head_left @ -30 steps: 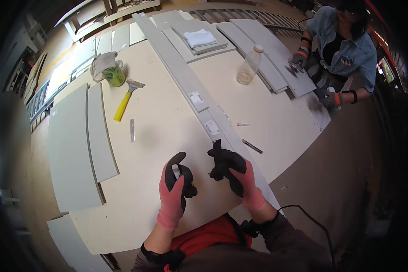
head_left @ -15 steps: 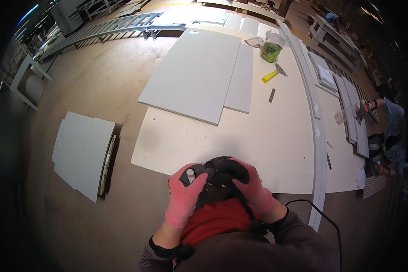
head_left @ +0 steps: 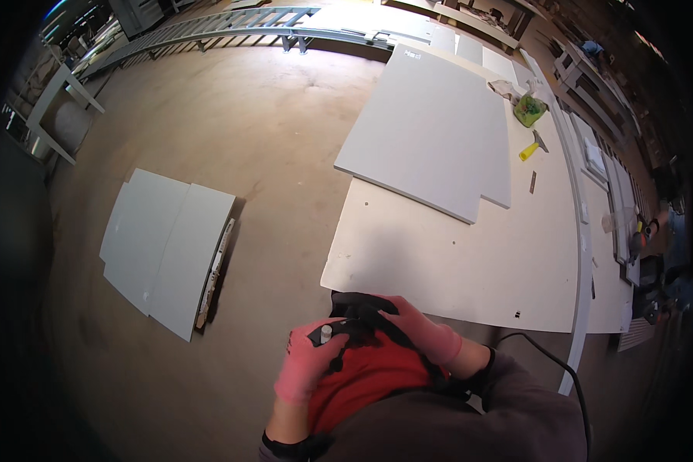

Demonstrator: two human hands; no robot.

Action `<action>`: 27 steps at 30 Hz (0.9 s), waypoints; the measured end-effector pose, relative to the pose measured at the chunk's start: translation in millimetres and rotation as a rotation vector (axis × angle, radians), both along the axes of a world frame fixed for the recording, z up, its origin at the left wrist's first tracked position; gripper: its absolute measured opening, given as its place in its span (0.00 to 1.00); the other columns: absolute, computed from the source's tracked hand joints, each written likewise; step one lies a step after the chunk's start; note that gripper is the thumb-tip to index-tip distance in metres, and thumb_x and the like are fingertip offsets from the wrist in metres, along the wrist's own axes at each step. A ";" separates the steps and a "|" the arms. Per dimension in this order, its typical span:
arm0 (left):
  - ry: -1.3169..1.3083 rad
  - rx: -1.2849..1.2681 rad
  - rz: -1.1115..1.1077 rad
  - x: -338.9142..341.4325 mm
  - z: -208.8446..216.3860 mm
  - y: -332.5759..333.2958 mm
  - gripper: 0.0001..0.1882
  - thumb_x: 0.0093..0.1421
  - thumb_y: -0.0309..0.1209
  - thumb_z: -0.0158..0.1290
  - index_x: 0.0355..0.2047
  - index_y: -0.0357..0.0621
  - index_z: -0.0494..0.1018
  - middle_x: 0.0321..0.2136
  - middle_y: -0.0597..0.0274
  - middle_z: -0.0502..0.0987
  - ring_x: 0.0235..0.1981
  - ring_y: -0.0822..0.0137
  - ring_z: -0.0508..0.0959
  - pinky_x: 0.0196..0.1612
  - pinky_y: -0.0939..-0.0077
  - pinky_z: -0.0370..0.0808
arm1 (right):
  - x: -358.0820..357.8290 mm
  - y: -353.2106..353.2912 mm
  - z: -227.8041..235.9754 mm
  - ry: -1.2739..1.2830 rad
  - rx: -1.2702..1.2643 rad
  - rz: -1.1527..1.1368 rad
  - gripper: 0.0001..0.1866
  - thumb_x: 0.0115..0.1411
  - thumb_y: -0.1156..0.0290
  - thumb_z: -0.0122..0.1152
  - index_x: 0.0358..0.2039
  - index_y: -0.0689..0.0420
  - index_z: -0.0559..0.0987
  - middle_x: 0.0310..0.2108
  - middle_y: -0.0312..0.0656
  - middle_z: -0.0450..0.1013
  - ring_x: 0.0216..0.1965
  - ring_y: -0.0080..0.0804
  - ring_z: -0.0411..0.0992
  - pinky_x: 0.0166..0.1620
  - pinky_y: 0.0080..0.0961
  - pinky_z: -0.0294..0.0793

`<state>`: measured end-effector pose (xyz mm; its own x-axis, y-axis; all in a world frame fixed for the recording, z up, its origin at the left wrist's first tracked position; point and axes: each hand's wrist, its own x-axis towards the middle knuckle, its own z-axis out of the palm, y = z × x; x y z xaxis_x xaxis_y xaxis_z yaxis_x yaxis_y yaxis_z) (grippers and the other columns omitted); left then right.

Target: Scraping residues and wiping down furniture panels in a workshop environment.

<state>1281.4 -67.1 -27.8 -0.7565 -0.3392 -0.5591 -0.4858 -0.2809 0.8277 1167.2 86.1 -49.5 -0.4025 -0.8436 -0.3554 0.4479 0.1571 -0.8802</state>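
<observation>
Both of my hands wear pink gloves with black fingers and are together in front of my red-clothed body, by the near edge of the white worktable (head_left: pixel 454 281). My left hand (head_left: pixel 306 356) is closed around a small pale cylinder (head_left: pixel 326 334), whose end sticks up beside the thumb. Close by on the right, my right hand (head_left: pixel 420 331) has its fingers curled in toward the left one. Black fingers and dark material merge there, so what the right hand grips cannot be made out. Beyond them, a large grey panel (head_left: pixel 427 131) lies on the table over a second panel.
Pale panels (head_left: pixel 169 246) lie low on the left. A yellow-handled scraper (head_left: pixel 528 151), a metal strip (head_left: pixel 533 182) and a green bag (head_left: pixel 529 111) are on the table. A black cord (head_left: pixel 550 353) runs beside my right arm. A co-worker's arm (head_left: pixel 654 228) shows far right; a roller conveyor (head_left: pixel 200 37) is behind.
The view has turned left, so the table and panels sit farther right in it. My hands stay together, slightly lower in view, with the pale cylinder still in the left.
</observation>
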 end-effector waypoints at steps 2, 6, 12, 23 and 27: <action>-0.072 -0.009 -0.123 -30.3 -7.8 -37.1 0.10 0.48 0.23 0.54 0.32 0.34 0.76 0.17 0.65 0.73 0.19 0.78 0.70 0.22 0.81 0.67 | -19.4 -24.0 -31.6 -0.030 0.008 0.012 0.19 0.62 0.76 0.43 0.54 0.60 0.67 0.33 0.38 0.72 0.33 0.22 0.69 0.38 0.20 0.70; -0.114 -0.001 -0.232 -102.0 -49.7 -114.9 0.11 0.51 0.24 0.54 0.36 0.36 0.76 0.19 0.68 0.74 0.20 0.80 0.69 0.22 0.83 0.67 | -73.3 -91.8 -57.3 -0.275 -0.140 -0.070 0.24 0.57 0.82 0.45 0.57 0.60 0.63 0.35 0.39 0.73 0.36 0.22 0.71 0.38 0.22 0.71; -0.146 0.021 -0.370 -230.6 -74.1 -205.4 0.09 0.54 0.23 0.52 0.36 0.34 0.75 0.20 0.69 0.73 0.22 0.81 0.67 0.25 0.84 0.66 | -176.0 -169.3 -68.4 0.006 0.071 -0.161 0.27 0.51 0.84 0.49 0.55 0.60 0.65 0.34 0.39 0.73 0.35 0.22 0.70 0.40 0.22 0.71; -0.142 0.222 -0.691 -442.3 -113.5 -237.1 0.11 0.61 0.25 0.42 0.40 0.31 0.69 0.19 0.61 0.71 0.16 0.73 0.72 0.18 0.81 0.69 | -293.5 -187.9 -54.2 -0.009 -0.207 -1.046 0.19 0.61 0.72 0.48 0.52 0.61 0.68 0.35 0.37 0.72 0.34 0.21 0.70 0.36 0.17 0.69; -0.082 0.305 -0.819 -502.2 -131.5 -245.7 0.13 0.60 0.26 0.43 0.41 0.29 0.69 0.22 0.59 0.72 0.15 0.72 0.72 0.17 0.81 0.69 | -324.0 -210.2 -58.5 -0.276 0.060 -1.157 0.31 0.60 0.52 0.50 0.55 0.63 0.64 0.39 0.40 0.71 0.32 0.24 0.70 0.36 0.18 0.69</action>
